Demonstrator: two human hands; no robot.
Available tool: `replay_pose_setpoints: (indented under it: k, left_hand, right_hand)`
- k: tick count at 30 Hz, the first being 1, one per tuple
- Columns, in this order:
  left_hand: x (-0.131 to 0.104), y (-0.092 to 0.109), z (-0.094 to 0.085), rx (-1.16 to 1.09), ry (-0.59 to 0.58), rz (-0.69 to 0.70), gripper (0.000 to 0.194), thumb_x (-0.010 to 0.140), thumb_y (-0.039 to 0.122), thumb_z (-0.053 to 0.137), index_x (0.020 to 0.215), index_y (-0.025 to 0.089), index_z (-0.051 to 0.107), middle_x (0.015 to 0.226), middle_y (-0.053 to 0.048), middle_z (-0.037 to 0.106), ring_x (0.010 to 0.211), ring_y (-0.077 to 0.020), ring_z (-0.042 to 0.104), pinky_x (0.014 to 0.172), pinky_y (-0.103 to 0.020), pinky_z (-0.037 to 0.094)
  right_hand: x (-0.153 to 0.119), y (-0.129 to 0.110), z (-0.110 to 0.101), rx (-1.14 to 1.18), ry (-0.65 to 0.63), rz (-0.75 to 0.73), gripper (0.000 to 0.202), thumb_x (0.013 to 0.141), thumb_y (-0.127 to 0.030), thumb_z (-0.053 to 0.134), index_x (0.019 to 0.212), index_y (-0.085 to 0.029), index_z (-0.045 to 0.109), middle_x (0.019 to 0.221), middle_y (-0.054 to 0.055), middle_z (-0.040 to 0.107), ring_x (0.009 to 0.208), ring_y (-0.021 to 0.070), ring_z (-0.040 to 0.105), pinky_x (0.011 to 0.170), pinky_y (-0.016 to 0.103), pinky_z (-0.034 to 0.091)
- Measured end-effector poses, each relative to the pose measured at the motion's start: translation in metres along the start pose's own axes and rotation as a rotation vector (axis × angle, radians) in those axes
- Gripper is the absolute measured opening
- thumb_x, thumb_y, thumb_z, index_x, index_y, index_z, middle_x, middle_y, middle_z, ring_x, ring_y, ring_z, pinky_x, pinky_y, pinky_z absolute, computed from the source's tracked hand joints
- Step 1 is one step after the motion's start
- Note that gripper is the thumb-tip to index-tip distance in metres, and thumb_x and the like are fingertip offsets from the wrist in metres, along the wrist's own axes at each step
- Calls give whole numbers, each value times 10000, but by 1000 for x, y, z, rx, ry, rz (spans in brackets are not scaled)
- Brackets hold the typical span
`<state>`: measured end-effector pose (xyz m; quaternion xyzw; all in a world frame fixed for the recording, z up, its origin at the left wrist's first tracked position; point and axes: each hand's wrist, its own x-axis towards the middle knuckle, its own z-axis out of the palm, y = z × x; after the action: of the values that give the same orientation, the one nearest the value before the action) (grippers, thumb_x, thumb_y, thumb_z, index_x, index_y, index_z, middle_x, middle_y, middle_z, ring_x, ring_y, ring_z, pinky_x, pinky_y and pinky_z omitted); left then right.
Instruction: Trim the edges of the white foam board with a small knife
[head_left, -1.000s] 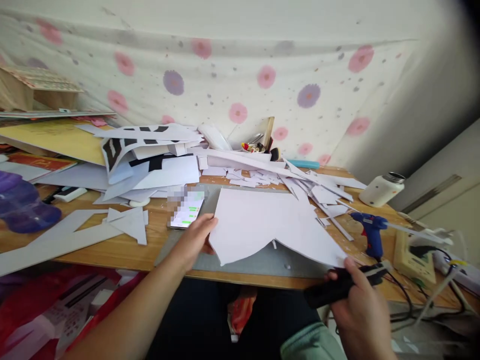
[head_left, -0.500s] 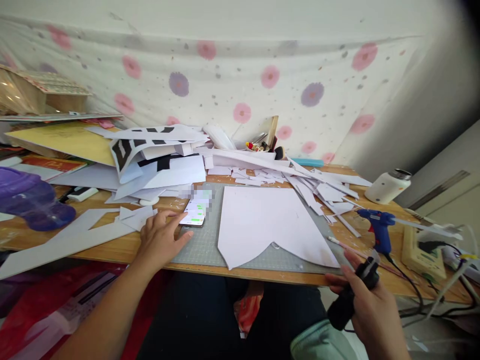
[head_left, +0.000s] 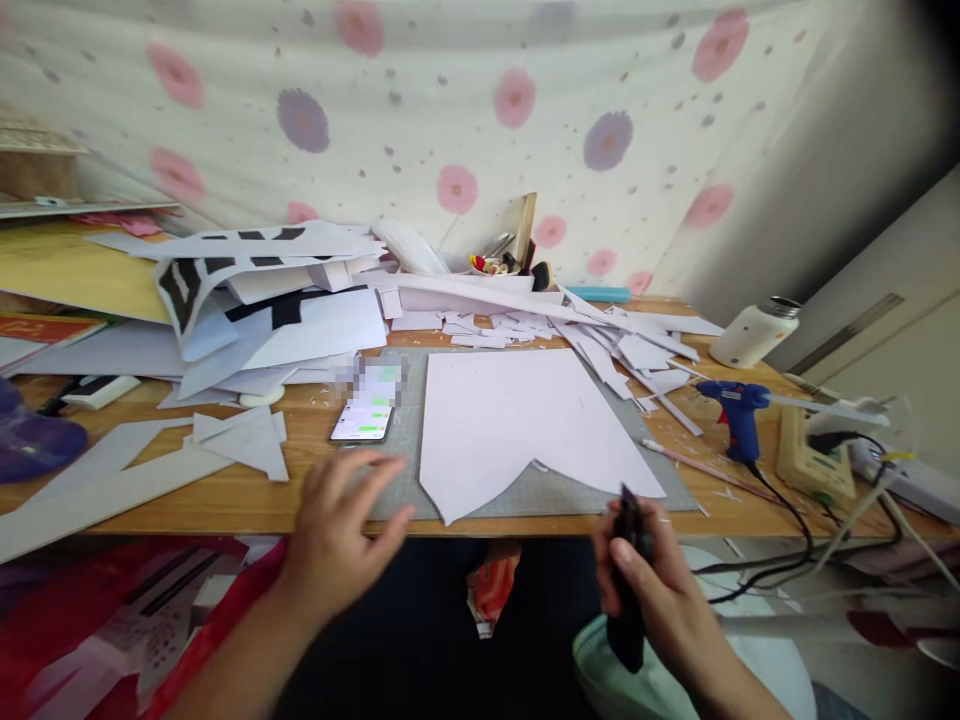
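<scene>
Head view: your right hand is clenched round a black knife-like tool, held low in front of you, just off the near edge of the bench. The tool's long axis runs almost straight up and down in the picture, its upper tip pointing toward the bench and the lower end sticking out below your fist. I can't tell whether a blade is out.

Directly beyond that tip lies the white sheet, flat on the grey cutting mat. Its notched near edge, with two points toward you, sits just ahead and slightly left of your right hand. That hand is clearly the nearer one to the sheet's right point.

Your left hand is released, fingers spread and holding nothing, hovering over the bench's near edge at the mat's left corner. The sheet's left point lies just to its right, and the phone lies just beyond it, further up the bench.

Off to the right, the blue glue gun stands well apart from both hands, its cord trailing off the bench.
</scene>
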<state>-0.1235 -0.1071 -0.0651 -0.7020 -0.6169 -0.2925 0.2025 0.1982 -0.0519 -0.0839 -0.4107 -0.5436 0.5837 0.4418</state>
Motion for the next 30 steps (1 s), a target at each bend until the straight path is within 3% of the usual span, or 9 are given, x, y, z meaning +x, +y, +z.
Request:
replay_pose_setpoints:
  k: [3,5,9,14,17,20,22,27,30]
  left_hand:
    - [-3,32,12,-36,-220,135,500,822,283,621,1309,242,516,1377,-129,480,1280,-330,460,1029,-506,435]
    - [-5,39,22,-18,-286,147,532,824,293,624,1336,211,507,1499,-143,379,1361,-356,387,1042,-510,441]
    - [-5,30,37,-8,-267,204,476,864,301,606,1326,214,535,1448,-93,499,1351,-338,419,1028,-492,466]
    - [0,19,30,-106,-114,274,311,879,258,608,1189,246,628,1169,-30,708,1133,-263,593,924,-427,516]
    - [5,23,25,-119,-96,278,265,874,304,617,1128,243,660,1253,-63,662,1225,-292,541,998,-468,470]
    - [8,34,31,-22,-215,294,580,836,558,585,1303,215,570,1511,-130,414,1402,-399,323,1049,-569,401]
    - [9,40,39,42,-264,293,660,849,572,549,1388,196,488,1549,-141,349,1421,-406,285,1045,-573,397]
    - [11,44,51,60,-314,298,504,903,393,520,1392,277,477,1420,-61,544,1315,-347,473,1058,-601,352]
    - [16,41,48,-16,-244,323,458,909,352,521,1365,317,500,1372,-25,591,1262,-338,519,1015,-578,407]
  right_hand:
    - [-3,7,12,58,-187,101,375,895,-458,600,1161,-263,421,875,-13,582,513,62,515,510,221,440]
    - [-4,9,16,92,-266,141,443,853,-455,660,1180,-256,437,909,-2,584,578,77,540,547,231,465]
    - [-2,9,16,115,-235,158,432,831,-471,675,1142,-218,515,915,4,575,597,78,559,587,243,473]
    - [3,4,12,84,-237,112,425,885,-506,589,1150,-175,552,840,15,610,612,104,591,622,265,482]
    - [4,1,9,70,-228,93,466,895,-528,562,1195,-174,531,826,23,635,619,119,603,613,272,489]
    - [3,3,8,48,-213,76,475,899,-547,541,1201,-181,508,839,22,643,579,111,600,591,268,484]
    - [1,6,9,28,-232,82,475,900,-570,521,1175,-184,491,853,26,648,557,108,603,569,263,482]
    - [-1,9,10,-56,-227,38,376,941,-551,451,1102,-213,411,851,15,650,512,95,590,513,234,446]
    - [6,2,7,-119,-139,2,345,917,-505,516,1081,-207,465,896,24,628,499,80,559,508,238,449]
